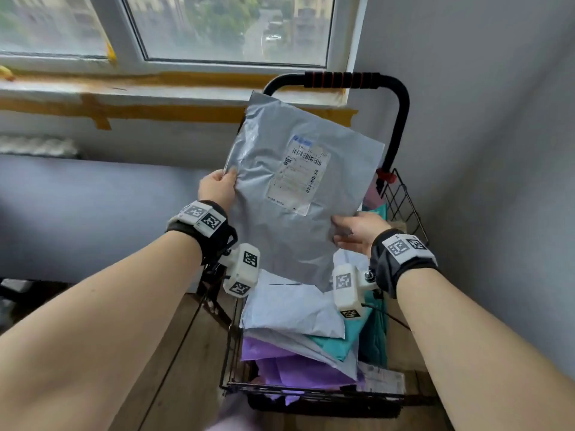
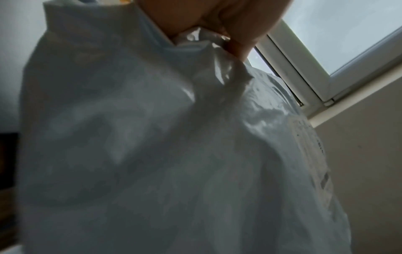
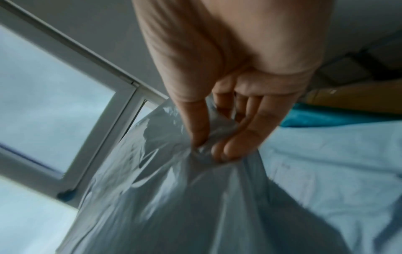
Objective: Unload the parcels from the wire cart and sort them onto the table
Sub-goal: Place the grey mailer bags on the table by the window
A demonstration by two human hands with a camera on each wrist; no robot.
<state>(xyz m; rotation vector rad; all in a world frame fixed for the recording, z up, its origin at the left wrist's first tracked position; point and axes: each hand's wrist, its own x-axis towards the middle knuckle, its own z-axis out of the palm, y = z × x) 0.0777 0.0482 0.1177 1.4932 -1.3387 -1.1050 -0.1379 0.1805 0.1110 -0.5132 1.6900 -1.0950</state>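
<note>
Hands [image 1: 217,188] pinch crinkled grey plastic parcel [image 1: 298,188].

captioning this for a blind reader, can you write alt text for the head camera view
Both hands hold a grey mailer with a label above a wire cart: left hand on its left edge, right hand at its lower right. White, teal and purple parcels fill the cart below a window.

Daylight coming through white-framed window [image 1: 230,26], yellow tape [image 1: 174,113] running under the sill, grey walls [image 1: 482,119], wood floor [image 1: 186,353] showing.
</note>
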